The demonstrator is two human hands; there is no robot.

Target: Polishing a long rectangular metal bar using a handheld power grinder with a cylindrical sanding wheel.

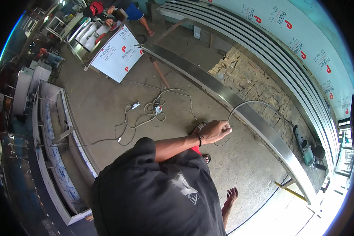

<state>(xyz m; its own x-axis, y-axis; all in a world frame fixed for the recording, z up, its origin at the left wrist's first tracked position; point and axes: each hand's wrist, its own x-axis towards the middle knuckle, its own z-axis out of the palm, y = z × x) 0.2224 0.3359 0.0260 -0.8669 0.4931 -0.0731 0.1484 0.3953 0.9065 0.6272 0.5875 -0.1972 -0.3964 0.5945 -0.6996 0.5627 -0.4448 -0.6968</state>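
My left hand (217, 132), with a dark band at its wrist, is closed around a grey power cord (259, 102). From my fingers the cord arches over a long shiny metal beam (224, 93) to a green and grey power tool, which looks like an angle grinder (307, 152). That tool lies on the worktop beyond the beam. A short loop of cord hangs below my left hand. My right hand (232, 195) is held low, apart from the beam, its fingers spread and slightly curled with nothing in them.
Several long metal profiles (287, 59) lie beyond a worn wooden board (251, 74). A tangled extension cord (158, 110) lies on the floor. At left stands a long metal frame (63, 157). Another person (135, 15) works by a film-covered panel (118, 55) at the back.
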